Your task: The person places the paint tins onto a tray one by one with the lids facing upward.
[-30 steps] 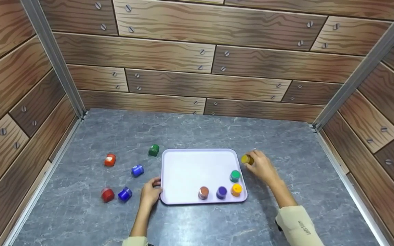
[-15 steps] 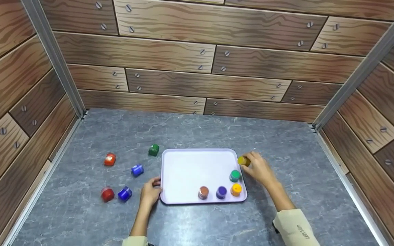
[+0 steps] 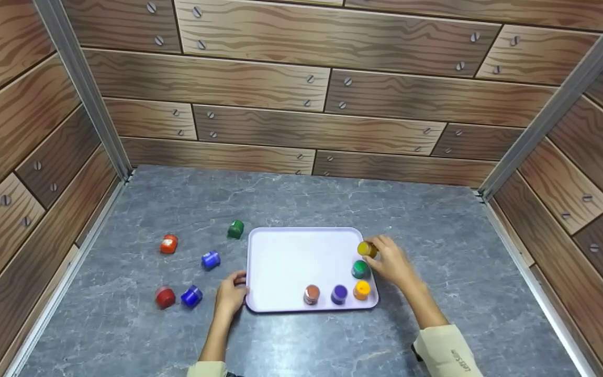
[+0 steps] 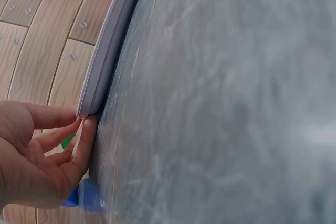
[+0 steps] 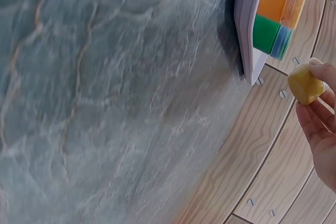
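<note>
A yellow paint jar (image 3: 366, 249) is pinched between the thumb and fingers of my right hand (image 3: 394, 262), over the far right corner of the white tray (image 3: 291, 262). The right wrist view shows this yellow jar (image 5: 304, 84) held above the tabletop. My left hand (image 3: 230, 294) grips the tray's near left edge; in the left wrist view, thumb and fingers of the left hand (image 4: 47, 150) pinch the rim. On the tray stand a green jar (image 3: 359, 269), an orange-yellow jar (image 3: 362, 290), a purple jar (image 3: 339, 294) and a brown jar (image 3: 311, 295).
Left of the tray, on the grey marbled table (image 3: 301, 345), lie a dark green jar (image 3: 236, 229), an orange-red jar (image 3: 168, 244), a blue jar (image 3: 211, 260), a darker blue jar (image 3: 191, 296) and a red jar (image 3: 165, 297). Wood-patterned walls (image 3: 301, 94) enclose the table.
My right hand has moved left and slightly nearer with the yellow jar, from beside the tray to over its far right corner. The left hand and the other jars stay in place.
</note>
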`<state>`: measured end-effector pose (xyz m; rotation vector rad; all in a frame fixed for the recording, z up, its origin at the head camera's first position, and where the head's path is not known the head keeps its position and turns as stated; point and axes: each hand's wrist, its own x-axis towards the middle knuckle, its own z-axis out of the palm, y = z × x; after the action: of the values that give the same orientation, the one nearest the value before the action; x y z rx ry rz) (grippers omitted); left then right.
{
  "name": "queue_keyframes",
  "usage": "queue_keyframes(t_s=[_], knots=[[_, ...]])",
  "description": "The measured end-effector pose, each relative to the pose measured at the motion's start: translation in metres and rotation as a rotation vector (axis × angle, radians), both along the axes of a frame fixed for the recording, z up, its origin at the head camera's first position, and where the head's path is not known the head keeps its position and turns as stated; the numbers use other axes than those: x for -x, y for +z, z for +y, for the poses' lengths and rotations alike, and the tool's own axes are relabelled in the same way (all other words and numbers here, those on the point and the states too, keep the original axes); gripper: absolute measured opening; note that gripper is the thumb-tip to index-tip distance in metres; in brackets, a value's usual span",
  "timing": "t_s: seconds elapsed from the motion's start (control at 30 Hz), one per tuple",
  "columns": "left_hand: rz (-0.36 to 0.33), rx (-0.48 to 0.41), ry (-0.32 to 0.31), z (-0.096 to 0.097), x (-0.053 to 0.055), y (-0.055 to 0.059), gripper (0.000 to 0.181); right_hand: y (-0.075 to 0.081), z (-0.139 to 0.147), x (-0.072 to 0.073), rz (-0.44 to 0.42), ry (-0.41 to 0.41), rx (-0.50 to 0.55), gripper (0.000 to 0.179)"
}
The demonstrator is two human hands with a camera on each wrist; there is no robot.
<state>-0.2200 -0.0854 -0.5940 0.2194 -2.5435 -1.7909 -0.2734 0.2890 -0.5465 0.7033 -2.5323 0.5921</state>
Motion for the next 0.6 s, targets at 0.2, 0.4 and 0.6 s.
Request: queue_keyframes(t_s=[0.2, 0.4, 0.6], knots=[[-0.002, 0.003, 0.000, 0.000, 0.000, 0.001, 0.040, -0.004, -0.007, -0.002, 0.001, 0.015, 0.033, 0.040], [0.008, -0.001, -0.001, 0.001, 0.000, 0.000, 0.040, -0.005, -0.014, -0.005, 0.006, 0.045, 0.044, 0.039], [0.008, -0.007, 0.000, 0.001, 0.000, -0.001, 0.039, -0.008, -0.022, -0.008, 0.005, 0.058, 0.069, 0.039]])
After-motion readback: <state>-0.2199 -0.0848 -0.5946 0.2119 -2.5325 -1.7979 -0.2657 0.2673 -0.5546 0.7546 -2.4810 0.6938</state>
